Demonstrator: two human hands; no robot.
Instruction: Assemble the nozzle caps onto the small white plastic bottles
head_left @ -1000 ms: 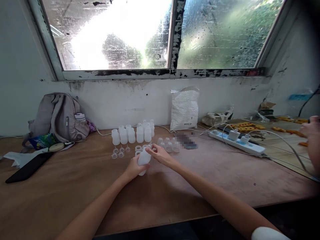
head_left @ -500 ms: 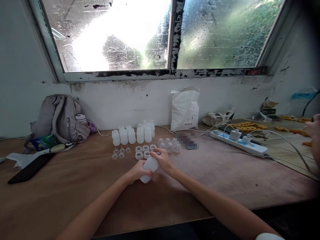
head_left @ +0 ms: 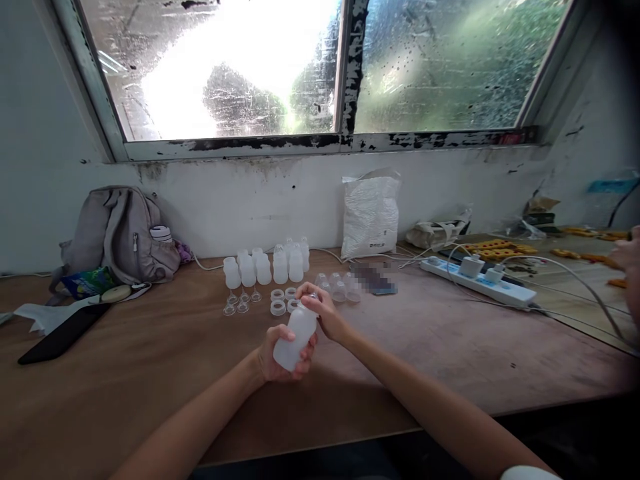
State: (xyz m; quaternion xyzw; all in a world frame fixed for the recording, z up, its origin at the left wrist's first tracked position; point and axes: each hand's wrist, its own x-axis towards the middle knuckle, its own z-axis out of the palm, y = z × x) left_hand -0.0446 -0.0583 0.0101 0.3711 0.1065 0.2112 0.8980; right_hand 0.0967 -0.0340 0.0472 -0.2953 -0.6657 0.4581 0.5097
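Observation:
My left hand (head_left: 271, 355) is wrapped round the body of a milky white baby bottle (head_left: 295, 341), which tilts with its top to the upper right. The fingers of my right hand (head_left: 326, 312) close round the top of this bottle. A clear nipple tip (head_left: 313, 295) shows between them; the neck is mostly hidden. Just beyond my hands lie several white collar rings (head_left: 278, 307), partly covered by my right hand. Clear nipples (head_left: 243, 307) sit to their left, and clear domed caps (head_left: 339, 289) stand to their right.
White bottles (head_left: 263, 269) stand in rows near the wall, some with nipples. A grey backpack (head_left: 117, 233) and black phone-like slab (head_left: 63, 335) are at left. A white plastic bag (head_left: 371, 213), power strip (head_left: 477, 285) with cables, and yellow parts (head_left: 493, 249) lie right. Another person's hand (head_left: 627, 253) shows far right.
The bottle has turned more upright, its top towards my right hand. My left hand has shifted its hold lower round the body. My right fingers have come onto the bottle's top with the nipple.

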